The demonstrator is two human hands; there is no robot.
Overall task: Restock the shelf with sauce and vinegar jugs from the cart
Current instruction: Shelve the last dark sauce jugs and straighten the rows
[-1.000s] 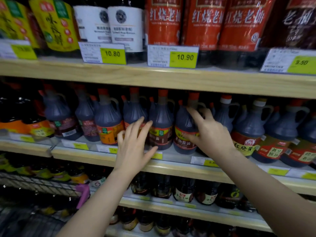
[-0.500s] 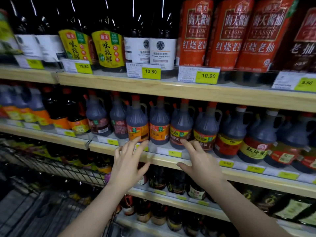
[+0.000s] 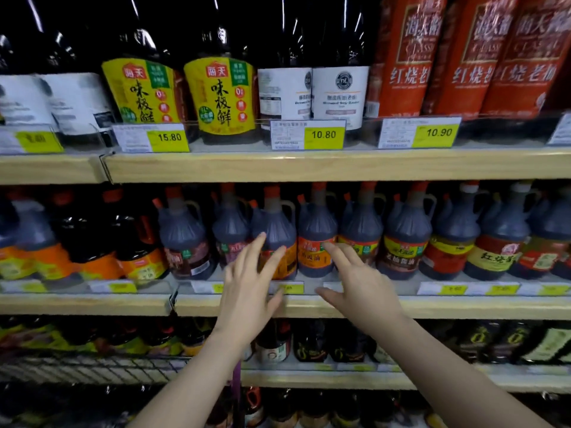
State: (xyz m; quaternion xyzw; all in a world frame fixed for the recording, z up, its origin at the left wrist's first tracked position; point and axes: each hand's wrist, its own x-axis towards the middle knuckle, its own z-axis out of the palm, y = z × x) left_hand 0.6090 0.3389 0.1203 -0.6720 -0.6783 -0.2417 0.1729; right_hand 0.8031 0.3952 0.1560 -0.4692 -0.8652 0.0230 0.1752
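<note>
The small tags under the jugs are too blurry to read. The jugs stand straight up in a row on the middle shelf, caps on top. My left hand and right hand have pulled back from them, fingers spread, holding nothing.
</note>
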